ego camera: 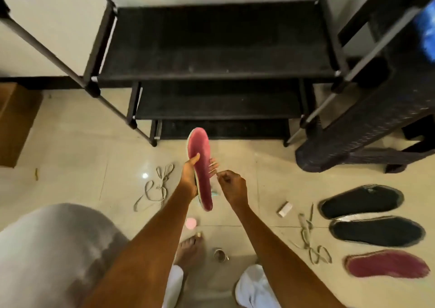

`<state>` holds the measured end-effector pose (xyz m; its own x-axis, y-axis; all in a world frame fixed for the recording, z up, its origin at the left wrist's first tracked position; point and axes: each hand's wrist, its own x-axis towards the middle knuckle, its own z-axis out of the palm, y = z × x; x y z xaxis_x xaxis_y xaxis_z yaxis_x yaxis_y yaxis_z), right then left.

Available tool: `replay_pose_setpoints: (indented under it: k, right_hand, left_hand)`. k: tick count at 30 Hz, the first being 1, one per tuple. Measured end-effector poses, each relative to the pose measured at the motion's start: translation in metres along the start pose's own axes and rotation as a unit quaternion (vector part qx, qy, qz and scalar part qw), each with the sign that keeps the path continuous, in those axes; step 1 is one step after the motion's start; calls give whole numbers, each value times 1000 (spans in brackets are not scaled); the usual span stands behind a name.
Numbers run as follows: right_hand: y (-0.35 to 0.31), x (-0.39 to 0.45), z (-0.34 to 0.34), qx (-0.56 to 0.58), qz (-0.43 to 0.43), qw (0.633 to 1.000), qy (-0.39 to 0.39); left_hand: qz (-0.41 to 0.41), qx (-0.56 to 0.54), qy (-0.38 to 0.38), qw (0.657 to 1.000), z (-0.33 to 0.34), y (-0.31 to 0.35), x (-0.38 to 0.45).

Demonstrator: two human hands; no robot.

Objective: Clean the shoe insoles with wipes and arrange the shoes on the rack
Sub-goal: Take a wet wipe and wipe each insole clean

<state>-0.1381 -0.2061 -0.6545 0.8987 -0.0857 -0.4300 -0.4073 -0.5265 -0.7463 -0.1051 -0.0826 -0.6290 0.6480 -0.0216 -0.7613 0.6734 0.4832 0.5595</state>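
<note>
A pink insole is held upright over the tiled floor before the black rack, clasped in the left hand. The right hand is curled beside it, its grip pressed together. Three insoles lie rightward.

Left hand grips pink insole held up over tile floor, thumb on top. Right hand just beside it, fingers curled. Black rack ahead. Two black insoles and red insole lie right, laces near them.
</note>
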Motion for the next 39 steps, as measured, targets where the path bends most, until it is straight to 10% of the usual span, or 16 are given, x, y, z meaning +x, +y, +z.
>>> replay_pose_setpoints:
  k: [7, 15, 27, 39]
  right_hand:
    - [74, 29, 101, -193, -13, 977, -93]
    - [89, 48, 133, -237, -51, 970, -29]
    - [-21, -34, 11, 214, 46, 974, 58]
    - [-176, -156, -125, -15, -208, 965, 157]
  left_hand:
    - [-4, 17, 65, 998, -88, -37, 62]
    - [-10, 37, 86, 996, -114, -40, 77]
    - [14, -41, 6, 999, -31, 13, -51]
    - [97, -21, -154, 983, 53, 72, -202]
